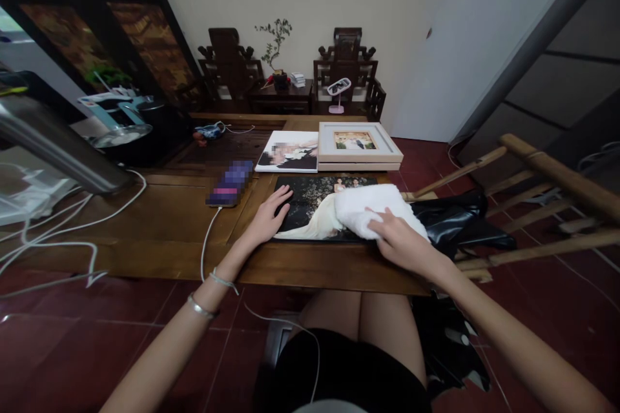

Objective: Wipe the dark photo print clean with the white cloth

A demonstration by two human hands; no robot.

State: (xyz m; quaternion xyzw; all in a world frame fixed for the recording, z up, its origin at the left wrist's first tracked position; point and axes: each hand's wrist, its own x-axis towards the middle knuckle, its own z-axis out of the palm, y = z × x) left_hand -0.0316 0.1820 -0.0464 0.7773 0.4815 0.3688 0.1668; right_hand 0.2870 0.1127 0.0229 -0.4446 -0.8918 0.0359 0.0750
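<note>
A dark wedding photo panel (305, 197) lies flat near the front edge of the wooden table (314, 264). It shows a long pale gown against a dark floral background. My left hand (268, 214) rests on the panel's left edge, fingers stretched out and holding nothing. With my right hand (394, 239) I press a fluffy white cloth (372, 203) onto the right part of the panel. The fingers grip the near side of the cloth, which covers that part of the picture.
Behind the panel lie a white photo board (285, 151) and a pale picture frame (361, 142). A phone (230, 182) on a cable is left of my hand. White cables (62, 245) spread at the left. A bamboo chair (523, 206) stands at the right.
</note>
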